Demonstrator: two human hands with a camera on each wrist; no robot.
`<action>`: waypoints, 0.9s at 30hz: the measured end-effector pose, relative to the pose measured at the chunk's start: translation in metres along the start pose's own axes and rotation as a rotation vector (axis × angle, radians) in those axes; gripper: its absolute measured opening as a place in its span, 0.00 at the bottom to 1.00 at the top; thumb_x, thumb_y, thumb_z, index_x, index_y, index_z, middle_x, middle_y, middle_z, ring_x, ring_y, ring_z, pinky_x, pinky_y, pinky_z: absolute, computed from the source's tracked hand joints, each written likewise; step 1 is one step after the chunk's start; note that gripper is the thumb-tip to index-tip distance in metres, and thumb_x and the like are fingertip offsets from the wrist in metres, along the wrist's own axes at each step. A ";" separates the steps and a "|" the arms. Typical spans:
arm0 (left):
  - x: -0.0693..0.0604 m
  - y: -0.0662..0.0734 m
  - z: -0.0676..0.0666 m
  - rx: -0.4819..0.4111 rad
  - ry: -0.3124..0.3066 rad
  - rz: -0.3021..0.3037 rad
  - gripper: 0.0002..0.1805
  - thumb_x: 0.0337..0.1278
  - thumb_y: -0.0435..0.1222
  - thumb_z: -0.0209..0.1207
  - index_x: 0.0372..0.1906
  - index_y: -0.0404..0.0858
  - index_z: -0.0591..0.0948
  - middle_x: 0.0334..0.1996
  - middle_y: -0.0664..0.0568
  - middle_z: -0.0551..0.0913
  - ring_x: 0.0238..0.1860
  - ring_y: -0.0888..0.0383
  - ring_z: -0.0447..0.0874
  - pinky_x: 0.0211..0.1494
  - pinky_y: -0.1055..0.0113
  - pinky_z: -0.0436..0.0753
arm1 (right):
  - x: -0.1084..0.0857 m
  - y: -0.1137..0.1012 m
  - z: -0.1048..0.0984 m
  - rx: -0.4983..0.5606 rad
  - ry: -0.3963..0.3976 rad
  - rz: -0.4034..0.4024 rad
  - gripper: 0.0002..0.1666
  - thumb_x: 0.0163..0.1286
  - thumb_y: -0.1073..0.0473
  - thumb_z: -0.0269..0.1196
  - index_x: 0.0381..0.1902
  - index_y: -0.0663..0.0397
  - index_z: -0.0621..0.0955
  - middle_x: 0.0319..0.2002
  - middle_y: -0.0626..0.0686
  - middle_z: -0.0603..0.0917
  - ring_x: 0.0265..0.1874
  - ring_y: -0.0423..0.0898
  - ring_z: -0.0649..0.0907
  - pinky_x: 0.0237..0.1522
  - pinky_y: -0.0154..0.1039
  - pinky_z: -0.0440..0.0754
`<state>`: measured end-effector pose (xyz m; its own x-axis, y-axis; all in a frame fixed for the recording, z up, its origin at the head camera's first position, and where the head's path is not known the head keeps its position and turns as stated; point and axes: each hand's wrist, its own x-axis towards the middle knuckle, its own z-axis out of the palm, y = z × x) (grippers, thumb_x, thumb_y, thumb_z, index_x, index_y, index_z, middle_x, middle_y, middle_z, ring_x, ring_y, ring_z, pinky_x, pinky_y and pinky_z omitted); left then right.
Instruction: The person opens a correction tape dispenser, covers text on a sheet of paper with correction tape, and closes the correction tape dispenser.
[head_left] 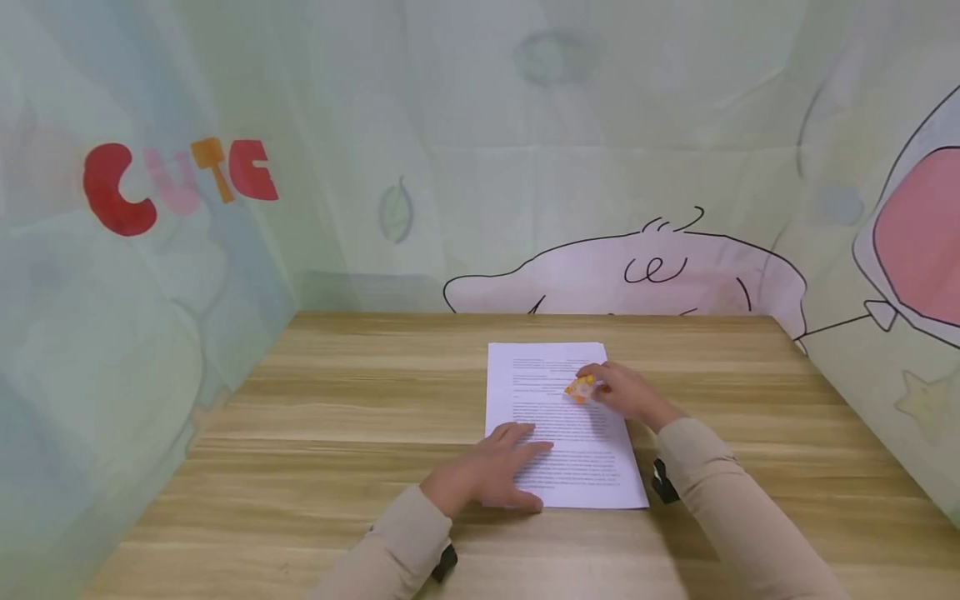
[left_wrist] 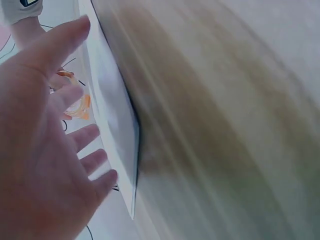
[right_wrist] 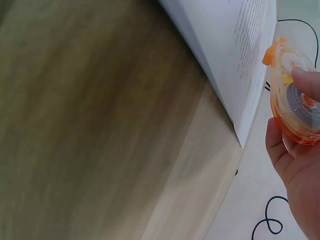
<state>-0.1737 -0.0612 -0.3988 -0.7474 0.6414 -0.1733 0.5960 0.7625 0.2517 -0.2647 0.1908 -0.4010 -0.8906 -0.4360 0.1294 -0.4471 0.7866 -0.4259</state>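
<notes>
Printed sheets of paper (head_left: 555, 492), apparently a thin stack, lie on the wooden table. My right hand (head_left: 622, 392) grips an orange and clear correction tape (head_left: 580, 389) over the upper right part of the printed text. In the right wrist view the correction tape (right_wrist: 295, 102) shows its round reels through the clear case, with the thumb on one side and fingers on the other. Whether its tip touches the paper cannot be told. Fingers spread, my left hand (head_left: 498, 467) rests at the lower left edge of the paper and holds nothing; the left wrist view shows its palm side (left_wrist: 45, 140).
The wooden table (head_left: 337, 417) extends around the paper on all sides. Printed cloth walls (head_left: 360, 225) with cartoon drawings stand at the back and both sides. Dark bands (head_left: 663, 483) show at the cuffs of the beige sleeves (head_left: 742, 508).
</notes>
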 end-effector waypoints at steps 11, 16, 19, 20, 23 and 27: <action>-0.002 0.001 -0.001 0.032 -0.041 -0.021 0.34 0.49 0.57 0.59 0.65 0.61 0.66 0.70 0.48 0.56 0.69 0.50 0.54 0.67 0.56 0.64 | 0.001 -0.006 -0.002 -0.096 -0.024 -0.075 0.25 0.59 0.71 0.56 0.52 0.45 0.79 0.37 0.53 0.78 0.31 0.45 0.74 0.35 0.39 0.73; 0.002 -0.001 -0.002 0.038 -0.031 -0.022 0.33 0.50 0.56 0.59 0.64 0.59 0.67 0.69 0.47 0.56 0.68 0.49 0.55 0.67 0.55 0.63 | 0.004 -0.009 -0.003 -0.215 0.039 -0.234 0.24 0.56 0.75 0.56 0.47 0.49 0.81 0.32 0.54 0.77 0.29 0.46 0.75 0.34 0.40 0.75; 0.004 -0.001 -0.004 0.022 -0.036 -0.041 0.33 0.50 0.55 0.59 0.64 0.60 0.67 0.70 0.48 0.56 0.69 0.49 0.54 0.67 0.55 0.62 | 0.006 -0.010 -0.002 -0.256 0.060 -0.270 0.23 0.56 0.75 0.58 0.46 0.49 0.82 0.33 0.54 0.77 0.31 0.48 0.76 0.36 0.42 0.77; 0.005 -0.002 -0.004 0.017 -0.041 -0.048 0.33 0.50 0.56 0.59 0.65 0.60 0.66 0.70 0.48 0.55 0.69 0.49 0.54 0.67 0.54 0.62 | 0.007 -0.010 -0.002 -0.263 0.060 -0.270 0.23 0.57 0.75 0.58 0.46 0.48 0.82 0.33 0.54 0.77 0.31 0.48 0.76 0.37 0.43 0.77; 0.006 -0.002 -0.004 0.008 -0.060 -0.062 0.34 0.50 0.56 0.59 0.65 0.62 0.65 0.71 0.49 0.54 0.70 0.49 0.52 0.68 0.54 0.61 | 0.009 -0.010 -0.001 -0.270 0.057 -0.271 0.23 0.57 0.75 0.58 0.46 0.47 0.82 0.33 0.54 0.77 0.31 0.48 0.76 0.38 0.43 0.77; 0.008 -0.002 -0.003 0.018 -0.078 -0.059 0.34 0.51 0.57 0.58 0.65 0.62 0.65 0.71 0.47 0.53 0.70 0.48 0.52 0.69 0.55 0.60 | 0.013 -0.011 0.002 -0.268 0.057 -0.313 0.23 0.56 0.76 0.57 0.45 0.48 0.82 0.32 0.54 0.76 0.30 0.48 0.75 0.36 0.43 0.76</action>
<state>-0.1815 -0.0583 -0.3977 -0.7566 0.5995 -0.2611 0.5575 0.8001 0.2216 -0.2714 0.1751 -0.3961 -0.7083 -0.6528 0.2686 -0.6960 0.7094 -0.1114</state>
